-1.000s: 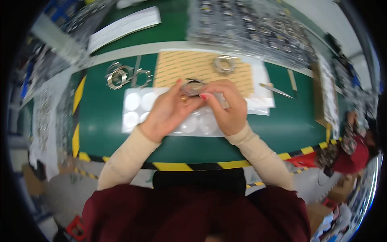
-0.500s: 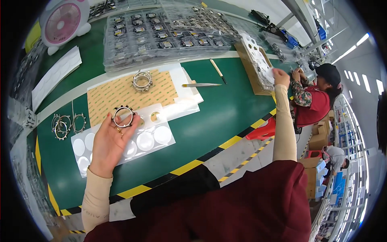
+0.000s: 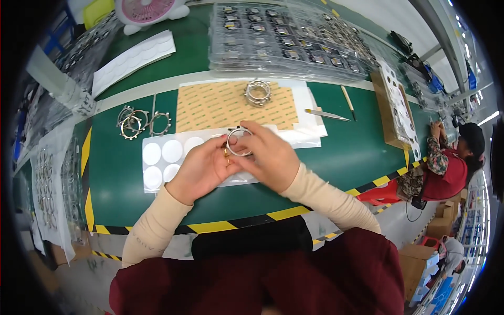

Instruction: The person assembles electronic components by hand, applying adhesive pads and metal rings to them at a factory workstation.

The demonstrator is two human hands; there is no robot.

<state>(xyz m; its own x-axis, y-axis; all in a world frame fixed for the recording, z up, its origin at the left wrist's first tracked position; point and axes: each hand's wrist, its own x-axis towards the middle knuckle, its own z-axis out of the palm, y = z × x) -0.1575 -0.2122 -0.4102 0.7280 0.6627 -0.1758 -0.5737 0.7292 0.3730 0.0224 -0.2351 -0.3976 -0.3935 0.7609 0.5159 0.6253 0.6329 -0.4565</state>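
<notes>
Both my hands meet over the near side of the green table, around a silver watch-case ring (image 3: 229, 143). My left hand (image 3: 201, 172), palm up, grips the ring from its left and below. The fingers of my right hand (image 3: 275, 157) close on its right side; whether they also pinch something small is hidden. Beneath my hands lies a sheet of round white stickers (image 3: 172, 150), partly covered. Just beyond is a tan sheet with green print (image 3: 210, 107), bearing a stack of similar rings (image 3: 258, 103). More loose rings (image 3: 131, 126) lie to the left.
Tweezers (image 3: 328, 114) and a slim wooden-handled tool (image 3: 348, 102) lie right of the sheets. A cardboard box (image 3: 386, 118) holds white cut-out sheets. Clear trays of small parts (image 3: 262, 62) stand at the back. A pink-and-white fan (image 3: 147, 13) is far left; a co-worker (image 3: 449, 165) sits at right.
My right hand has come back from the box at the right to the ring in my left hand. The view has swung, so the table's things appear further right.
</notes>
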